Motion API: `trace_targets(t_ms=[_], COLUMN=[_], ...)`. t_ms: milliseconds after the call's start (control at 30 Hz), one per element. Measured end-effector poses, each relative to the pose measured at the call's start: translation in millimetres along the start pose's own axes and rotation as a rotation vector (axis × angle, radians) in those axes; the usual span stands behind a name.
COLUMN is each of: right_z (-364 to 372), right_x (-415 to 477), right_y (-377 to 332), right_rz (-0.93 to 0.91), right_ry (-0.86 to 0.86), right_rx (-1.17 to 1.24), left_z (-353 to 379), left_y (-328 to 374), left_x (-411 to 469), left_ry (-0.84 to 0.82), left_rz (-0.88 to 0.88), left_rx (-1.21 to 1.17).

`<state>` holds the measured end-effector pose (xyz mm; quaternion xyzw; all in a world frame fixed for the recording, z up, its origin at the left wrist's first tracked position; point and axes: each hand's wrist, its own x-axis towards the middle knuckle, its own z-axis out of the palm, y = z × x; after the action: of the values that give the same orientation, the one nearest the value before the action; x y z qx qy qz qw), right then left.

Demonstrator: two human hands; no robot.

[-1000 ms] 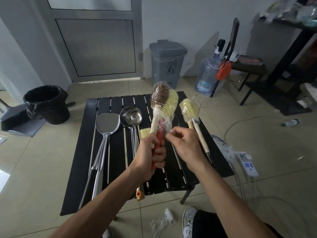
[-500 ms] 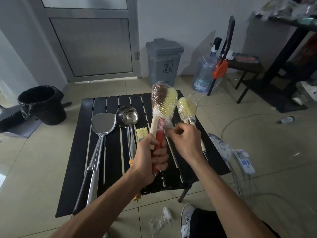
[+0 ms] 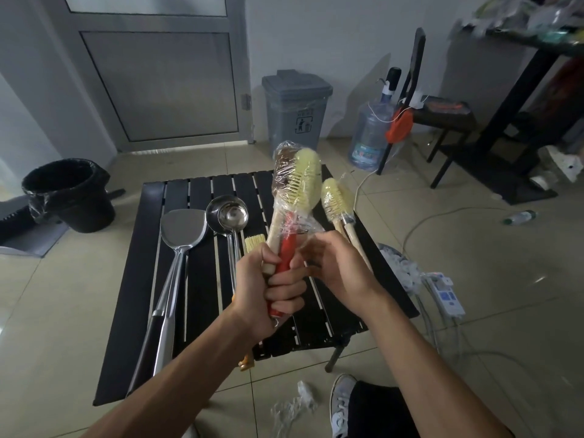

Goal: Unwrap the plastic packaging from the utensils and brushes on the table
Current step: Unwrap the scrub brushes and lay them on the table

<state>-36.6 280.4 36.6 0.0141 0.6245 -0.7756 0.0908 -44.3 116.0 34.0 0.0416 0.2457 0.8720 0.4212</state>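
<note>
Bare on tabletop (image 3: 202, 295): spatula (image 3: 183, 229), ladle (image 3: 230, 213). In progress: wrapped brush bundle (image 3: 294, 191), left hand (image 3: 271, 289) gripping its handles, right hand (image 3: 335, 270) pinching its film. Outstanding, apparently: bottle brush (image 3: 336, 200), still film-covered.

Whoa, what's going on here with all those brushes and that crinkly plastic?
A person is unwrapping kitchen tools. Their left hand grips the handles of a wrapped bundle of two brushes, one red-handled, held above the black slatted table. Their right hand pinches the clear plastic wrap around it, which is not off yet. Another wrapped yellow-bristle brush lies on the table, near a bare steel spatula and steel ladle.
</note>
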Motion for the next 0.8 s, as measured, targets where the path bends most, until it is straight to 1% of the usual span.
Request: trace_targets(t_ms=[100, 200, 333, 400, 433, 533, 600, 667, 733, 767, 800], right_z=[8.2, 15.4, 26.9, 28.0, 28.0, 27.9, 28.5, 31.8, 34.4, 35.3, 36.0], right_x=[-2.4, -4.9, -2.9, -1.0, -0.5, 0.8, 0.9, 1.1, 1.7, 1.3, 0.7], right_y=[2.7, 1.5, 3.7, 8.8, 11.1, 17.3, 19.7, 19.8, 19.7, 19.3, 18.6], right_rz=[-0.007, -0.038, -0.164, -0.219, -0.247, -0.328, -0.384, -0.398, -0.382, -0.379, -0.385], right_ry=[-0.099, -0.117, 0.069, 0.156, 0.190, 0.307, 0.379, 0.406, 0.393, 0.381, 0.368], right_rx=[-0.005, -0.052, -0.305, -0.346, -0.392, -0.673, -0.851, -0.960, -1.014, -1.034, -1.048], left_z=[1.0, 1.6, -3.5, -6.5, -7.6, -8.5, -7.2, -6.3, -4.3, -3.2, -3.2], left_y=[-1.1, -0.6, 2.5, 2.8, 3.1, 4.8, 5.2, 5.2, 4.6, 3.8, 2.7], left_x=[-1.2, -2.3, -2.5, -0.4, 1.0, 3.9, 3.6, 3.6, 4.8, 5.8, 6.9], left_ry=[-0.002, -0.011, -0.037, -0.029, 0.003, 0.179, 0.311, 0.428, 0.520, 0.567, 0.612], left_rz=[-0.009, -0.008, -0.014, -0.013, -0.011, -0.009, -0.014, -0.008, 0.075, 0.141, 0.206], left_rx=[-0.040, -0.081, -0.055, -0.021, 0.009, 0.153, 0.319, 0.475, 0.579, 0.662, 0.793])
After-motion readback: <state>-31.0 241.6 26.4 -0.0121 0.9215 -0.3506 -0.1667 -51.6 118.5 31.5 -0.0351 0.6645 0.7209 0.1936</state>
